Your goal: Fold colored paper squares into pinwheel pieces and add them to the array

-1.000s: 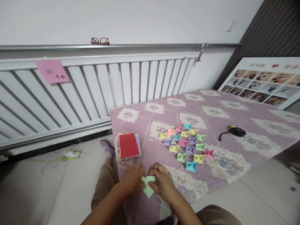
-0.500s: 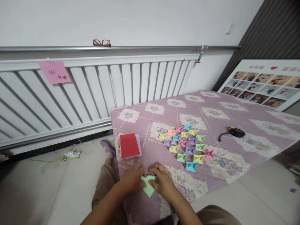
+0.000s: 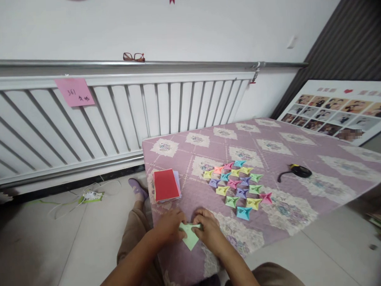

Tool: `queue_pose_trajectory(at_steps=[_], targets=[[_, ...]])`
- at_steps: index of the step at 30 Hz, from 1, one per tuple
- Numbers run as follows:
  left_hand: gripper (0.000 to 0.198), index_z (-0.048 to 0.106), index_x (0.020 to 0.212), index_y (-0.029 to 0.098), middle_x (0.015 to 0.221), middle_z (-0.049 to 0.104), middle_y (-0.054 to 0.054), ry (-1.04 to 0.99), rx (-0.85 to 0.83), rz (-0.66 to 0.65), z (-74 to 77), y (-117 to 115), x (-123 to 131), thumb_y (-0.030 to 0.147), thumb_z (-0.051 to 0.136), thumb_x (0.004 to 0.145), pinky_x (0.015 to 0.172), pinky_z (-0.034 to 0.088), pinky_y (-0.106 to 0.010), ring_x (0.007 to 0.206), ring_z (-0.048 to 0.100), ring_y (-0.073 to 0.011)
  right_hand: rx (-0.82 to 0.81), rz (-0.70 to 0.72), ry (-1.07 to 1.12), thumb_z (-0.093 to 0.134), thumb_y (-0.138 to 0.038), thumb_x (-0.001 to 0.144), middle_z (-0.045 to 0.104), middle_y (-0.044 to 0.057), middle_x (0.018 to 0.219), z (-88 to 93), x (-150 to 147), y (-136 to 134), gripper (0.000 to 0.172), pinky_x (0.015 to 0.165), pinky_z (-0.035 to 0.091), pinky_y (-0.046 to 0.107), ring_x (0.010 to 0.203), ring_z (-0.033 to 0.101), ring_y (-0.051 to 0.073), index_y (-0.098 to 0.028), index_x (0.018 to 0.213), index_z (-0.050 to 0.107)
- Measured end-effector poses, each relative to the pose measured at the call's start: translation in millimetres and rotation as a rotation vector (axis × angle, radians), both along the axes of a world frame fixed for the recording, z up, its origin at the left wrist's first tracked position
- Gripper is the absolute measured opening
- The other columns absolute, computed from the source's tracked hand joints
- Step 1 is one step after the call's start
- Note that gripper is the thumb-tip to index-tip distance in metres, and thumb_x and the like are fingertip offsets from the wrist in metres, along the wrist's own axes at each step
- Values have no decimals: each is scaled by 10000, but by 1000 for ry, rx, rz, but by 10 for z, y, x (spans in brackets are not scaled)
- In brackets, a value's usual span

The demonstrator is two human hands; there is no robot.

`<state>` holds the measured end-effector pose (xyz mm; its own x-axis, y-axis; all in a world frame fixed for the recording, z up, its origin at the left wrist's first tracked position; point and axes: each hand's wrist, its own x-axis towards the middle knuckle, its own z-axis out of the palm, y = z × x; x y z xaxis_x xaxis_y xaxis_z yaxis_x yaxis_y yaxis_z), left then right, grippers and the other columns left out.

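Observation:
A light green sheet of folding paper (image 3: 190, 238), folded to a triangle with its point toward me, lies at the near end of the cloth-covered table. My left hand (image 3: 172, 226) grips its left corner between thumb and fingers. On the right corner, my right hand (image 3: 208, 228) is closed in the same way. The fingertips hide much of the paper's far edge. Just beyond, to the right, several small folded paper pieces (image 3: 233, 184) in many colours stand in rows. A stack of coloured paper with a red sheet (image 3: 166, 185) on top lies beyond my left hand.
The purple patterned tablecloth (image 3: 191, 159) covers the table. A black object with a short strap (image 3: 300, 171) lies at the right. Behind the table runs a white radiator (image 3: 114, 116), with glasses (image 3: 133, 57) on its pipe. A photo board (image 3: 336, 108) leans at the far right.
My view has shifted slightly, so everything sits a little further right in the picture. Both hands stay on the green paper, with their fingers moved only slightly along its top edge.

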<state>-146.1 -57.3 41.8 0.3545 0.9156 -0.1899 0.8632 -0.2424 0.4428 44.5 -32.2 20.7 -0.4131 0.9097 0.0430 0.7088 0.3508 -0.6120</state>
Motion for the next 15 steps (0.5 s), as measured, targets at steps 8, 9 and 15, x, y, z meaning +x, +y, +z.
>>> queue_pose_trajectory(at_steps=[8,9,15], targets=[[321,579,972,235,1048,574,-14,-24,23,-23,-21,30,-44,338,743,716,825,409,-300,993,538,-215,41,12,-5,622,-146,691,616,30,1121,-56,17,-8,108,929,347,401,1108,520,247,-244,733,635],[311,584,959,232,1046,572,-14,-28,28,-25,-27,29,-48,338,746,715,822,407,-295,989,539,-211,50,14,-4,623,-147,696,616,33,1128,-70,22,-11,105,929,347,406,1114,519,251,-242,738,634],[269,603,928,216,1033,580,-19,-38,44,-14,-46,11,-72,329,741,726,795,400,-276,962,542,-195,114,53,10,631,-144,711,624,47,1110,-133,59,-7,91,927,370,408,1081,545,250,-231,737,626]])
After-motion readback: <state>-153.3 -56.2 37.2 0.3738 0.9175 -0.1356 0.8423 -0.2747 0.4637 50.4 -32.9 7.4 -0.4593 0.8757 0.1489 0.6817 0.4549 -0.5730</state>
